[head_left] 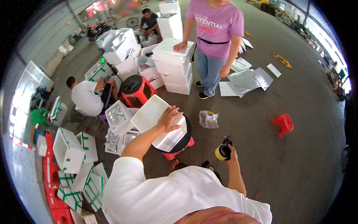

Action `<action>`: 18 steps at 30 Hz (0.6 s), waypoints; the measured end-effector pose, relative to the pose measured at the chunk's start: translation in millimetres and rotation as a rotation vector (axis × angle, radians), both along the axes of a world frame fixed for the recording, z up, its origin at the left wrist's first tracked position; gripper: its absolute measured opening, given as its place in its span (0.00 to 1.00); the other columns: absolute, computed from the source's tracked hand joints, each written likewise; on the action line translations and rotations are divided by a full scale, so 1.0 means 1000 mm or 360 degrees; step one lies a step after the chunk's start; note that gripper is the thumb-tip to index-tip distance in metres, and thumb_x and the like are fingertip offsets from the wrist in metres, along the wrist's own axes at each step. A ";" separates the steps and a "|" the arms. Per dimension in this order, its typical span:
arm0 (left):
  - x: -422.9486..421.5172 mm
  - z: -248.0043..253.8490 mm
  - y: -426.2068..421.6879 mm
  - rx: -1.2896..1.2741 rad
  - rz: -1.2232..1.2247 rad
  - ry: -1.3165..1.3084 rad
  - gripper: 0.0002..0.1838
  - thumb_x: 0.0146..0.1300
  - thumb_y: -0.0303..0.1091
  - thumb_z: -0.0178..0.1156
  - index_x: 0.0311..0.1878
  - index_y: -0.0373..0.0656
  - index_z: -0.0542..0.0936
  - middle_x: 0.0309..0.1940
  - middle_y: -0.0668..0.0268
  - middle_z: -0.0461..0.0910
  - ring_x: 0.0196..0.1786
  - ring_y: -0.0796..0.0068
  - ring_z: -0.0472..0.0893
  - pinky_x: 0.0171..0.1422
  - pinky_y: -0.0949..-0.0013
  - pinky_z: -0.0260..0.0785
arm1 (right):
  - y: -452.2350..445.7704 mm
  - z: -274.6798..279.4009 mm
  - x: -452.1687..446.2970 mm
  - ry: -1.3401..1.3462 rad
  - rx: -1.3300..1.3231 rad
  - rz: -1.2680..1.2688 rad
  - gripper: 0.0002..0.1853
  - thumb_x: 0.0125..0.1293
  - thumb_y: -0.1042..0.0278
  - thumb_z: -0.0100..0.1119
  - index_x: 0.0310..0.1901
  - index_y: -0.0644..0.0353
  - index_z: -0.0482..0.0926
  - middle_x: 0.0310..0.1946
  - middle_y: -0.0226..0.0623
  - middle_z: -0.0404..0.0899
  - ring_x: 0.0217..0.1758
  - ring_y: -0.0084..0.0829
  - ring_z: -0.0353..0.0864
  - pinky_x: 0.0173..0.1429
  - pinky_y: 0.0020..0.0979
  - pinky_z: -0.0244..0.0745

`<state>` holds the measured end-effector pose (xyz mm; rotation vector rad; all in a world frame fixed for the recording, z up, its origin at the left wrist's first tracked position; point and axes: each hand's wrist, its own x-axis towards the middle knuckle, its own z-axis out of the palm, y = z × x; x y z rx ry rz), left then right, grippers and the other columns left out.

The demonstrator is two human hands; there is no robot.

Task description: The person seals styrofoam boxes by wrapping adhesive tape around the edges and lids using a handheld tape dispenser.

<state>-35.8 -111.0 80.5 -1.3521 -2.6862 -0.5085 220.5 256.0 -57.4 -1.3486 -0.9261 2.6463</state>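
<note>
My left hand (169,120) lies with its fingers spread on a white foam box (151,114), which is tilted on a round black-topped stool (189,128) with red legs. Out to the right, my right hand (233,154) is wrapped round a tape dispenser (228,141) that carries a yellow roll of tape (220,153). The dispenser hangs over the floor, apart from the box.
A person in a pink shirt (214,28) stands beyond, beside stacked foam boxes (173,71). Another person (87,97) sits at the left. Taped boxes (69,149) lie at the near left. A red stool (283,125) stands right; a plastic bag (209,119) lies ahead.
</note>
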 end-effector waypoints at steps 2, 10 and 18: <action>0.004 0.005 0.003 -0.0046 0.0039 -0.0033 0.39 0.52 0.52 0.69 0.68 0.53 0.70 0.70 0.55 0.63 0.76 0.50 0.55 0.80 0.47 0.43 | 0.014 -0.019 -0.004 0.0100 -0.0092 0.0044 0.13 0.68 0.58 0.58 0.46 0.58 0.80 0.42 0.37 0.84 0.44 0.37 0.85 0.49 0.44 0.81; -0.023 -0.046 -0.003 -0.0102 -0.0046 -0.0010 0.46 0.55 0.63 0.62 0.72 0.46 0.64 0.74 0.51 0.58 0.78 0.47 0.51 0.79 0.42 0.41 | -0.005 0.030 -0.057 0.0074 -0.0085 0.0451 0.26 0.69 0.50 0.57 0.58 0.64 0.75 0.57 0.41 0.77 0.57 0.38 0.79 0.61 0.44 0.74; -0.016 0.003 0.017 -0.0252 -0.0120 -0.0021 0.40 0.53 0.51 0.67 0.67 0.45 0.67 0.67 0.53 0.64 0.73 0.49 0.60 0.78 0.45 0.46 | -0.044 0.054 -0.180 0.0320 0.0601 0.1059 0.28 0.58 0.60 0.70 0.62 0.56 0.77 0.52 0.35 0.81 0.54 0.31 0.80 0.58 0.31 0.74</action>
